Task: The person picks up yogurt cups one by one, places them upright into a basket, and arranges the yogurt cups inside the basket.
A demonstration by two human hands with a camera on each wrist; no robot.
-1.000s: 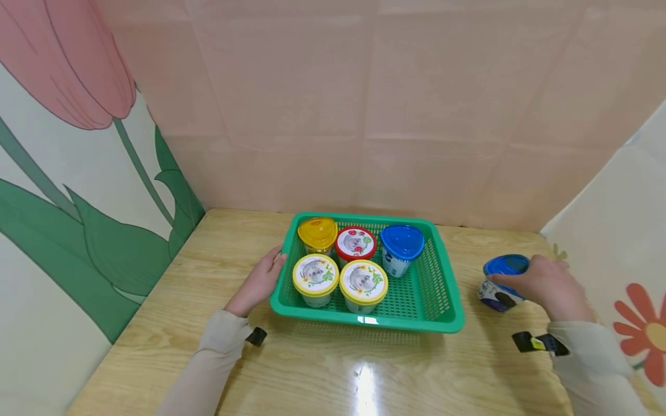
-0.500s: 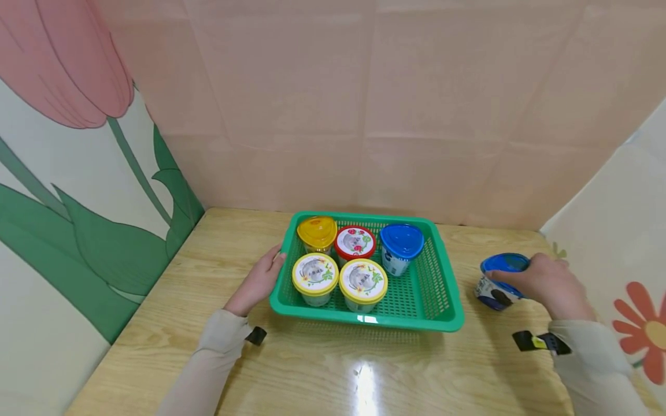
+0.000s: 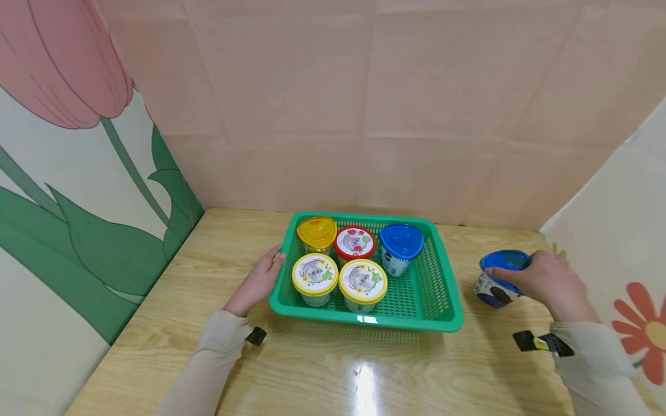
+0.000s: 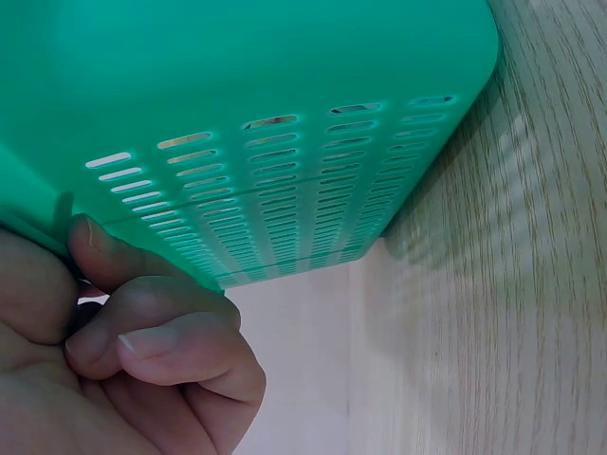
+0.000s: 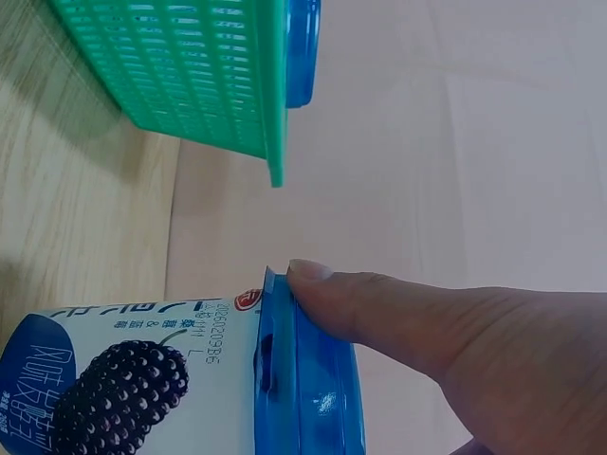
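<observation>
A green plastic basket (image 3: 442,277) stands on the table, with my left hand (image 3: 258,280) at its left rim. In the left wrist view the curled fingers (image 4: 180,346) pinch that rim. To the right of the basket, my right hand (image 3: 557,286) grips a yogurt cup (image 3: 494,290) by its blue lid. The cup's side shows a blackberry picture (image 5: 119,398) in the right wrist view, where the thumb (image 5: 370,303) presses the lid's edge. The cup tilts slightly; whether its base touches the table cannot be told. The other right fingers are mostly hidden.
Inside the basket sit a blue-lidded cup (image 3: 402,242), an orange-lidded cup (image 3: 317,232), a red-rimmed tub (image 3: 355,242) and two yellow-rimmed tubs (image 3: 315,275). A pink-beige backdrop (image 3: 364,115) rises behind the wooden table (image 3: 312,375); flowered panels flank both sides.
The cup in my right hand has shifted slightly up and left in the head view, and its lid shows a little more. My left hand and the basket stay nearly still.
</observation>
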